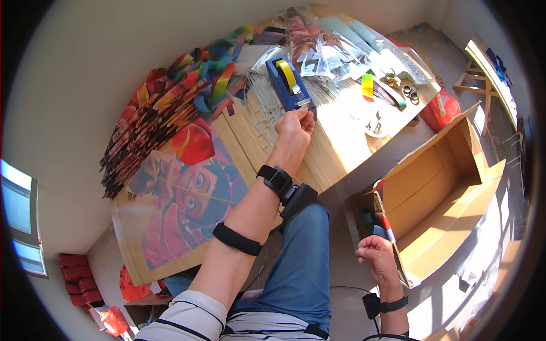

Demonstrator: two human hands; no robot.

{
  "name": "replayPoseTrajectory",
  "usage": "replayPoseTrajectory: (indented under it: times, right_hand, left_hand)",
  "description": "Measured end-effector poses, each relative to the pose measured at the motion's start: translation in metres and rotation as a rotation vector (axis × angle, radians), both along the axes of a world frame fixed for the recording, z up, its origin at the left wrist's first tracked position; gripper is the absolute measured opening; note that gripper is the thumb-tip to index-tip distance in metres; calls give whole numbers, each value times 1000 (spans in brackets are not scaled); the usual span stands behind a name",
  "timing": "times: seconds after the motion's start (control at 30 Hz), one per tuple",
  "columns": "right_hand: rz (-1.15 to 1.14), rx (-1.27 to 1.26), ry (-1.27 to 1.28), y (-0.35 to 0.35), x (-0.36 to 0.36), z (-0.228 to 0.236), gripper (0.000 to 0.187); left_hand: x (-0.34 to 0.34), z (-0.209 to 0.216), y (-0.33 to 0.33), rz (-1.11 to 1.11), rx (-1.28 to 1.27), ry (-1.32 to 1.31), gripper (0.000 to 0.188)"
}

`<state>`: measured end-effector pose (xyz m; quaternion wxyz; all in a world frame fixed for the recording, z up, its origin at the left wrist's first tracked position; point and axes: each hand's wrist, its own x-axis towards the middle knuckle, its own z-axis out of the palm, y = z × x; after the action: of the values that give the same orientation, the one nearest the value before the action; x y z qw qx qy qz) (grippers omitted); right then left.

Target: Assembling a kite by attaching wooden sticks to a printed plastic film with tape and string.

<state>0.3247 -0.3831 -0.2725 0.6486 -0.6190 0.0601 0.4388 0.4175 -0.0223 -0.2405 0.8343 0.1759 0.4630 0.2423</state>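
My left hand [296,124] reaches over the wooden table, its fingers curled together at the cutting edge of a blue tape dispenser [282,91]. A yellow-cored tape roll [288,75] sits in the dispenser. Whatever lies between those fingertips is too small to make out. Lower right, off the table, my right hand [376,257] is held beside an open cardboard box [424,187], thumb and fingers pinched together; anything in them is hidden. Thin white sticks [264,116] lie in a loose bundle left of the dispenser.
Folded colourful printed pieces [153,125] with rainbow ribbons are heaped at the table's left. A printed cartoon-figure sheet [190,199] lies flat at the near left. Clear plastic packages [330,54] are at the far side. A red bag [441,111] stands behind the box.
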Motion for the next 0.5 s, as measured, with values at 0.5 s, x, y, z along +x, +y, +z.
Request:
replayPoseTrajectory:
  times: [0.5]
  right_hand:
    - [-18,-95,-105,-19,-12,-13,11]
  left_hand:
    - [-59,46,-12,-278,203,-244,31]
